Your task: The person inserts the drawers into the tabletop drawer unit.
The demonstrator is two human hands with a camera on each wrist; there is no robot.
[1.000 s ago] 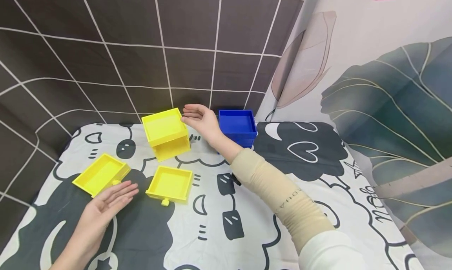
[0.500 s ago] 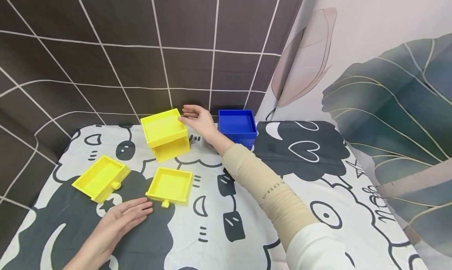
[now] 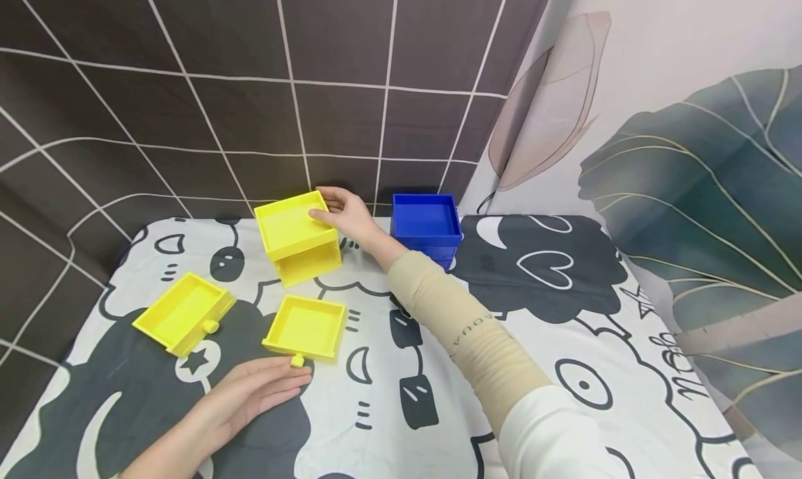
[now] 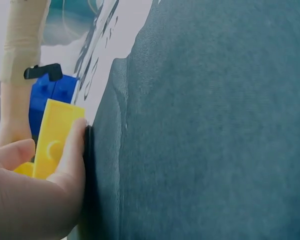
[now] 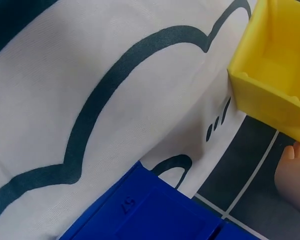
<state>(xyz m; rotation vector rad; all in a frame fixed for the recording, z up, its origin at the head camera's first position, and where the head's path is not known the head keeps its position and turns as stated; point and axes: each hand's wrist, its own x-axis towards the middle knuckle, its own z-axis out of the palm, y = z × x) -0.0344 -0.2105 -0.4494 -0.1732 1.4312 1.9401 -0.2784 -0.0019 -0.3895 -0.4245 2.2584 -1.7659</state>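
Note:
At the back of the patterned cloth stands a small yellow cabinet (image 3: 293,225) with a shallow tray top and an open front. My right hand (image 3: 351,218) grips its right upper edge, thumb over the rim and fingers mostly hidden behind. A loose yellow drawer (image 3: 305,328) lies in front of the cabinet, knob toward me. My left hand (image 3: 250,399) is just below it, fingers stretched out right at the knob (image 3: 297,360). In the left wrist view, the drawer's front (image 4: 60,117) appears between thumb and fingers.
A second yellow drawer (image 3: 184,312) lies further left, turned at an angle. A blue cabinet (image 3: 427,221) stands right of the yellow one, close beside my right forearm. Dark grid-patterned fabric (image 3: 338,124) rises behind, and a printed curtain (image 3: 677,186) hangs on the right.
My left hand has moved right, from beside the left drawer to the knob of the middle one. My right hand has moved slightly left onto the yellow cabinet's edge.

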